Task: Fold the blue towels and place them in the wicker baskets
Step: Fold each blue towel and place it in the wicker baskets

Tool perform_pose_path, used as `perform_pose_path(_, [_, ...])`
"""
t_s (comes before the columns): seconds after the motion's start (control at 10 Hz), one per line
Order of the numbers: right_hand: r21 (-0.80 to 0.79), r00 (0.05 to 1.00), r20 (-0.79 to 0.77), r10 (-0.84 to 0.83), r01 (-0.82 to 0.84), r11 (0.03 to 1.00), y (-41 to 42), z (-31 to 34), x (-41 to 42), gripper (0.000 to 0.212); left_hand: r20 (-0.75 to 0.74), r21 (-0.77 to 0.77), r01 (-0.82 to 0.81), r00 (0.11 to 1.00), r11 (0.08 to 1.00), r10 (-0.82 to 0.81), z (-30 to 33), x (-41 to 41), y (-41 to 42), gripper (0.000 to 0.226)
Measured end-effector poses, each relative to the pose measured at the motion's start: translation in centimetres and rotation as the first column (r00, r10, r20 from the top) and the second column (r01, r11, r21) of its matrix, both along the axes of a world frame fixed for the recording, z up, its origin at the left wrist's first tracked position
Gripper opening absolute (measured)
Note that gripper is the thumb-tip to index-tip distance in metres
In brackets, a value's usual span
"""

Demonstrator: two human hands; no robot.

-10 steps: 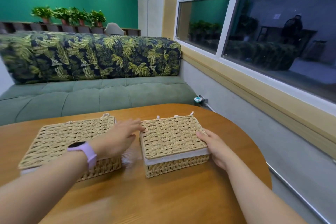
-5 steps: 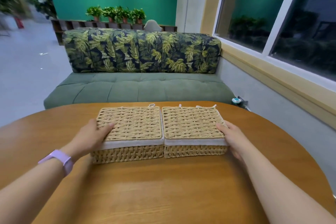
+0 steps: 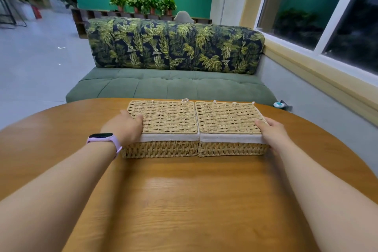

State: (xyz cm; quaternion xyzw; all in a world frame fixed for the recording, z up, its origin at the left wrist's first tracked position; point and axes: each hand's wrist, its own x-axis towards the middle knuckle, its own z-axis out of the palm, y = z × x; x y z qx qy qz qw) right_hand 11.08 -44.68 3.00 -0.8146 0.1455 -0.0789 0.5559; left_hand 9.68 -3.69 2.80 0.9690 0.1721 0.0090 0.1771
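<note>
Two lidded wicker baskets stand side by side and touching on the round wooden table (image 3: pixel 184 200). My left hand (image 3: pixel 124 127) lies flat against the outer left side of the left basket (image 3: pixel 165 122), with its thumb resting on the woven lid. Against the outer right side of the right basket (image 3: pixel 227 121) sits my right hand (image 3: pixel 272 133), its thumb on the lid edge. Both lids are closed over white cloth liners. No blue towel is visible.
A green sofa (image 3: pixel 169 86) with a leaf-patterned backrest runs behind the table's far edge. A window wall stands along the right. Potted plants (image 3: pixel 143 3) line a shelf at the back, and open floor lies to the left.
The two baskets, apart a second ago, now touch each other. My left hand went from the gap between them to the left basket's outer side. The view has turned left.
</note>
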Motion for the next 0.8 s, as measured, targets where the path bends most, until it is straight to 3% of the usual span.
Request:
perform_pose_path(0.1, [0.010,1.000,0.002,-0.025,0.025,1.000,0.1,0.0,0.0,0.037,0.049,0.037,0.097,0.994,0.995,-0.099,-0.2,-0.1,0.1,0.067])
perform_pose_path(0.2, [-0.018,1.000,-0.017,-0.018,0.018,1.000,-0.1,0.1,0.3,0.039,0.098,0.198,0.193,0.971,0.961,-0.216,-0.3,0.0,0.1,0.061])
perform_pose_path(0.5, [-0.009,0.998,-0.027,0.048,-0.048,0.999,-0.2,-0.5,2.5,0.042,-0.071,0.288,0.291,0.957,0.912,-0.282,0.2,2.3,1.3,0.064])
perform_pose_path(0.7, [-0.125,0.990,-0.140,0.036,-0.053,0.991,0.4,1.2,2.9,0.037,-0.252,0.252,0.313,0.935,0.916,-0.250,2.2,2.2,1.2,0.068])
perform_pose_path(0.8, [-0.402,0.949,-0.315,-0.022,-0.113,0.909,1.3,2.7,2.1,0.058,-0.341,0.269,0.286,0.921,0.920,-0.187,4.4,0.8,-0.6,0.068])
